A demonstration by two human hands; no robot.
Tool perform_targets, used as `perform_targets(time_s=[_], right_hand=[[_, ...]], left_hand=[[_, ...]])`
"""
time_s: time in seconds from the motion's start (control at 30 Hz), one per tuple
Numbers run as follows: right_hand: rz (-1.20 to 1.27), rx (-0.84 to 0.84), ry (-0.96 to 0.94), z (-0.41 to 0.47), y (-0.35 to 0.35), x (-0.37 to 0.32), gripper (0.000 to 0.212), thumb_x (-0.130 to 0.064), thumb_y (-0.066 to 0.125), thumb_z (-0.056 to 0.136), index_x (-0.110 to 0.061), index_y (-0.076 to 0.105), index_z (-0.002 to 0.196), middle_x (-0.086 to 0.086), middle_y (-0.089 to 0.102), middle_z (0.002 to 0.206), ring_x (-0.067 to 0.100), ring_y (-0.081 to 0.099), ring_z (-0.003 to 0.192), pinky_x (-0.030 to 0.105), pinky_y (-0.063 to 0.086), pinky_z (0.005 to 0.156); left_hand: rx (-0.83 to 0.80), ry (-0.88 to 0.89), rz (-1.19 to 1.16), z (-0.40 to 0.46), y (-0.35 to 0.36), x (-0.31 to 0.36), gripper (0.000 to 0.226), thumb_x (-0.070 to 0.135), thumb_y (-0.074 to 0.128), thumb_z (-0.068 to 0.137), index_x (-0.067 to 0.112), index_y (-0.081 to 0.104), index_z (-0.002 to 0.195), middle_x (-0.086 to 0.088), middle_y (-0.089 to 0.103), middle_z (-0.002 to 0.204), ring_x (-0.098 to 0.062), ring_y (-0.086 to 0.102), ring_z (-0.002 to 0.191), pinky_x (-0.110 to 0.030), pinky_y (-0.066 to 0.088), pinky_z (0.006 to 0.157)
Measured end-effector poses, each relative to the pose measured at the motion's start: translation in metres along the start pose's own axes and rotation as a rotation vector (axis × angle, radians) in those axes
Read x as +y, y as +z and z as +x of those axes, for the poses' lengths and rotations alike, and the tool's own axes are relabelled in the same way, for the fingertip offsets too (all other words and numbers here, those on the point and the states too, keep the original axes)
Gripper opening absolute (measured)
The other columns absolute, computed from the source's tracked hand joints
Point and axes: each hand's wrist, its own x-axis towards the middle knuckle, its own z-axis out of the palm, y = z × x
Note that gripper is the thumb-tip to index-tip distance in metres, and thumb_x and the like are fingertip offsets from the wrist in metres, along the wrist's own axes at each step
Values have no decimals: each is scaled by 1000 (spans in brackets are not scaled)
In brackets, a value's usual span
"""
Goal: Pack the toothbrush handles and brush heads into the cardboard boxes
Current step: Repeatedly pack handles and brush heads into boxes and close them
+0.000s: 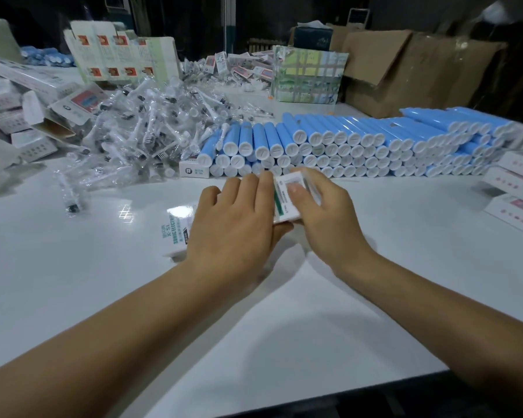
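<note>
A white cardboard box (178, 224) with green print lies on the white table (73, 267) in front of me. My left hand (236, 224) lies over its middle, fingers wrapped round it. My right hand (323, 212) grips the box's far right end, thumb pressing on the end flap. Behind the box, blue toothbrush handles (344, 140) with white caps are stacked in a long row. A heap of brush heads (151, 125) in clear wrappers lies at the left.
Finished white boxes (517, 191) are stacked at the right edge. Flat unfolded cartons (121, 55) and loose boxes stand at the back left. A printed carton (308, 73) and brown shipping boxes (405, 70) stand at the back right. The table's front edge runs lower right.
</note>
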Motion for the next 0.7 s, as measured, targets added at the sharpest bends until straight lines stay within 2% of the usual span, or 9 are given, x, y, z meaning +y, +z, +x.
perform_targets(time_s=[0.13, 0.2, 0.3, 0.37, 0.43, 0.5, 0.53, 0.63, 0.7], right_hand=[[-94, -18, 28, -4, 8, -1, 43, -15, 43, 100, -12, 40, 142, 3, 53, 137, 14, 48, 126, 32, 37, 106], [-117, -30, 33, -6, 13, -1, 45, -16, 40, 100, -13, 34, 145, 5, 45, 145, 16, 41, 133, 24, 29, 108], [-120, -46, 41, -10, 16, -2, 47, -17, 38, 101, -14, 30, 147, -1, 37, 150, 4, 33, 134, 5, 22, 101], [12, -65, 99, -10, 15, -3, 46, -21, 40, 101, -15, 34, 146, -4, 40, 146, -2, 34, 129, 4, 23, 103], [389, -117, 237, -5, 11, -6, 33, -24, 39, 102, -11, 55, 127, 3, 61, 125, 12, 55, 116, 27, 39, 104], [783, -166, 337, 1, 3, -7, 32, -22, 39, 101, -6, 66, 97, 7, 70, 91, 17, 66, 89, 34, 53, 85], [859, -187, 345, 4, 0, -7, 31, -19, 39, 101, -5, 66, 92, 8, 70, 85, 18, 67, 84, 33, 56, 79], [805, -210, 301, 4, -2, -4, 25, -13, 42, 99, -6, 66, 96, 5, 70, 83, 16, 66, 82, 28, 57, 74], [688, -212, 260, 3, -1, -3, 24, -14, 42, 100, -7, 62, 110, 1, 71, 85, 12, 66, 84, 26, 55, 77]], left_hand=[[-50, -9, 107, -2, 1, 5, 63, 45, 36, 92, -2, 46, 132, -13, 58, 110, -32, 55, 94, -42, 42, 76], [-79, -19, 148, -1, -2, 7, 65, 41, 24, 88, -1, 45, 133, -12, 57, 110, -31, 54, 93, -41, 41, 76], [-91, -25, 171, -2, -4, 9, 65, 39, 32, 83, 0, 46, 133, -11, 58, 111, -31, 55, 92, -40, 42, 77], [-97, -25, 171, -2, -2, 9, 61, 36, 42, 85, 0, 45, 134, -11, 58, 113, -31, 55, 94, -41, 42, 79], [-97, -26, 142, 0, 0, 5, 61, 36, 55, 87, -1, 44, 135, -13, 57, 114, -33, 55, 97, -43, 41, 80], [-95, -21, 115, 1, 0, 0, 64, 38, 58, 87, -1, 43, 135, -14, 56, 115, -34, 54, 99, -45, 41, 80], [-98, -21, 113, 2, 0, -2, 66, 39, 56, 87, 0, 41, 136, -14, 55, 117, -34, 52, 101, -45, 40, 81], [-93, -32, 95, 2, 0, -5, 65, 43, 48, 89, 1, 40, 138, -13, 55, 120, -34, 51, 103, -46, 38, 82], [-84, -39, 74, 2, -1, -5, 64, 44, 40, 91, 0, 42, 137, -14, 56, 119, -34, 53, 103, -46, 39, 82]])
